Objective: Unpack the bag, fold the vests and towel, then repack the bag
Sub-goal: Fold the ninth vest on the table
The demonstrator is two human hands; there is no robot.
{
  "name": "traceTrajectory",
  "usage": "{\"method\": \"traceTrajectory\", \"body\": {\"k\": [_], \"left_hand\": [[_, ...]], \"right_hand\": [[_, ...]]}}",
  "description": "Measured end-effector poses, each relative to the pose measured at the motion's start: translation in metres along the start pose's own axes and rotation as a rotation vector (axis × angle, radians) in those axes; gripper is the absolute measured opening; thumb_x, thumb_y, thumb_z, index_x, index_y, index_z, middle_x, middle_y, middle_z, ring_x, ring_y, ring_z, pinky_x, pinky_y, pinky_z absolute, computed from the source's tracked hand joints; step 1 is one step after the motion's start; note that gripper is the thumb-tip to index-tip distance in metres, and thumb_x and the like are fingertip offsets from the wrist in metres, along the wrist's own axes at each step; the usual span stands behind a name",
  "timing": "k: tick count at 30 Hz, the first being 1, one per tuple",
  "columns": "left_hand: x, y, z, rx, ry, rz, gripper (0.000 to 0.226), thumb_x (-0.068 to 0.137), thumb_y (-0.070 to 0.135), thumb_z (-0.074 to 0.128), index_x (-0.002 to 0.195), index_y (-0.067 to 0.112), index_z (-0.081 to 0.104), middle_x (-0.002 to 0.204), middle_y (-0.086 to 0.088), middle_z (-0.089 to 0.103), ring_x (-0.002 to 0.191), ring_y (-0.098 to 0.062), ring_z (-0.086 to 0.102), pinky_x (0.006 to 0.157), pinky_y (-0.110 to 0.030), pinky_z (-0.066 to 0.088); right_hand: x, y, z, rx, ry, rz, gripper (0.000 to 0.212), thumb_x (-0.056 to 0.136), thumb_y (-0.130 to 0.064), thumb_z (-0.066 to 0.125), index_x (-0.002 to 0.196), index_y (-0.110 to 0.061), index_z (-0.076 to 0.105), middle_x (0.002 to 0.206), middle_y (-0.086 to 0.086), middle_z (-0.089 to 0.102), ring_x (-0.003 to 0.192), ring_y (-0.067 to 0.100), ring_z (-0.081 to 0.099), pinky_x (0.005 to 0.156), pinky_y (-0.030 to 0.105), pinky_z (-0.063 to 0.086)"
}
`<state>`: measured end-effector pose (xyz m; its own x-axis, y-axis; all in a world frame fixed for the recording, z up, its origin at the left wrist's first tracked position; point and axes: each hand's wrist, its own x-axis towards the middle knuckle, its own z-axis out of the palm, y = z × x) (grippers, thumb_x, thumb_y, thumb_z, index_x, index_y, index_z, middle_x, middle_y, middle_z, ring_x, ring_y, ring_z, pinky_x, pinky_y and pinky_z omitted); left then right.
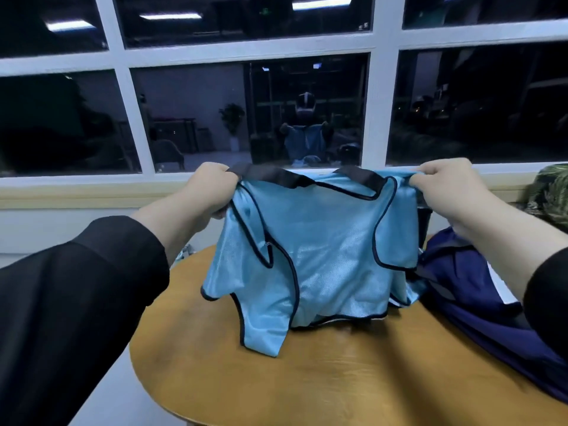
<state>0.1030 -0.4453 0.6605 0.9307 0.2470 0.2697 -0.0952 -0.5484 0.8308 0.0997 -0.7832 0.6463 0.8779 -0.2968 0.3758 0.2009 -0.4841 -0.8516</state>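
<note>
A light blue mesh vest (pixel 322 241) with dark trim hangs spread between my two hands above the round wooden table (pixel 307 379). My left hand (pixel 209 187) grips its left shoulder strap. My right hand (pixel 445 186) pinches its right shoulder. The vest's lower edge drapes onto the tabletop. A dark blue bag (pixel 467 290) lies at the table's right side, partly under my right forearm. More light blue fabric (pixel 408 290) shows behind the vest's right edge. No towel can be made out.
A window with white frames (pixel 372 103) and a pale sill runs close behind the table. A camouflage-patterned item (pixel 550 192) sits at the far right by the sill. The table's left edge drops off to the pale floor.
</note>
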Motion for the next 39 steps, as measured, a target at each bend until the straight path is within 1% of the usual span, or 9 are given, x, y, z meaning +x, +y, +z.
{"method": "traceTrajectory", "body": {"k": [3, 5, 6, 10, 17, 21, 27, 34, 39], "left_hand": [[0.000, 0.005, 0.004, -0.290, -0.030, -0.068, 0.027, 0.093, -0.008, 0.045, 0.079, 0.014, 0.052, 0.077, -0.012, 0.057, 0.053, -0.018, 0.061, 0.052, -0.030, 0.053], [0.003, 0.002, 0.007, -0.538, -0.150, -0.136, 0.021, 0.096, -0.006, 0.049, 0.109, 0.009, 0.057, 0.101, -0.013, 0.070, 0.080, -0.020, 0.073, 0.069, -0.039, 0.063], [0.005, -0.003, 0.010, -0.514, -0.230, -0.159, 0.033, 0.098, -0.001, 0.053, 0.126, 0.015, 0.051, 0.115, -0.010, 0.068, 0.097, -0.023, 0.071, 0.081, -0.044, 0.062], [-0.006, -0.036, 0.036, 0.516, -0.055, 0.070, 0.049, 0.098, 0.023, 0.058, 0.143, 0.016, 0.039, 0.106, -0.010, 0.066, 0.087, -0.029, 0.059, 0.074, -0.039, 0.051], [-0.095, -0.126, 0.112, 0.762, -0.667, 0.031, 0.049, 0.086, 0.065, 0.065, 0.111, 0.023, 0.065, 0.111, 0.002, 0.066, 0.101, -0.021, 0.062, 0.084, -0.037, 0.052], [-0.098, -0.164, 0.124, 0.916, -0.377, 0.109, 0.026, 0.095, 0.041, 0.059, 0.092, 0.015, 0.060, 0.095, -0.001, 0.058, 0.089, -0.024, 0.058, 0.066, -0.034, 0.039], [-0.069, -0.128, 0.090, 0.192, -0.274, 0.016, 0.045, 0.099, 0.037, 0.061, 0.066, 0.008, 0.053, 0.061, -0.003, 0.042, 0.055, -0.016, 0.034, 0.051, -0.028, 0.027], [-0.038, -0.035, 0.037, -0.768, -0.371, -0.168, 0.037, 0.105, 0.020, 0.050, 0.133, -0.002, 0.061, 0.127, -0.024, 0.067, 0.116, -0.037, 0.066, 0.099, -0.044, 0.056], [-0.042, 0.008, 0.020, -0.769, -0.484, 0.114, 0.019, 0.104, 0.013, 0.048, 0.118, 0.018, 0.060, 0.104, -0.006, 0.069, 0.076, -0.019, 0.068, 0.066, -0.032, 0.056]], "right_hand": [[0.015, 0.014, 0.015, 0.285, -0.037, 0.111, 0.025, 0.083, -0.006, 0.060, 0.060, -0.013, 0.065, 0.078, 0.011, 0.054, 0.079, 0.027, 0.053, 0.077, 0.042, 0.045], [0.016, 0.017, 0.026, 0.272, -0.198, 0.101, 0.011, 0.085, -0.014, 0.070, 0.093, -0.019, 0.076, 0.101, 0.010, 0.063, 0.122, 0.048, 0.058, 0.086, 0.039, 0.043], [0.015, 0.018, 0.031, 0.099, -0.315, 0.091, 0.034, 0.088, -0.021, 0.074, 0.121, -0.021, 0.067, 0.119, 0.004, 0.063, 0.107, 0.029, 0.062, 0.091, 0.037, 0.044], [-0.004, 0.039, 0.060, -0.768, -0.415, -0.075, 0.074, 0.094, -0.041, 0.068, 0.155, -0.018, 0.033, 0.139, 0.013, 0.059, 0.106, 0.031, 0.063, 0.084, 0.036, 0.051], [-0.066, 0.096, 0.107, -0.837, -0.862, -0.174, 0.041, 0.087, -0.056, 0.071, 0.114, -0.026, 0.065, 0.113, -0.005, 0.066, 0.101, 0.016, 0.060, 0.079, 0.029, 0.045], [-0.075, 0.139, 0.113, -0.931, -0.915, -0.103, 0.046, 0.088, -0.050, 0.071, 0.127, -0.031, 0.057, 0.126, -0.005, 0.057, 0.118, 0.022, 0.057, 0.097, 0.037, 0.049], [-0.059, 0.131, 0.101, -0.643, -0.376, -0.146, 0.012, 0.100, -0.021, 0.053, 0.106, -0.024, 0.063, 0.090, 0.000, 0.067, 0.085, 0.025, 0.061, 0.067, 0.034, 0.043], [-0.017, 0.044, 0.060, -0.346, -0.147, -0.161, 0.025, 0.098, -0.024, 0.058, 0.073, -0.018, 0.060, 0.072, 0.005, 0.059, 0.072, 0.027, 0.053, 0.059, 0.032, 0.038], [-0.008, 0.011, 0.043, -0.384, -0.090, -0.189, 0.019, 0.095, -0.024, 0.056, 0.078, -0.019, 0.063, 0.070, 0.004, 0.061, 0.063, 0.025, 0.052, 0.057, 0.033, 0.039]]}}
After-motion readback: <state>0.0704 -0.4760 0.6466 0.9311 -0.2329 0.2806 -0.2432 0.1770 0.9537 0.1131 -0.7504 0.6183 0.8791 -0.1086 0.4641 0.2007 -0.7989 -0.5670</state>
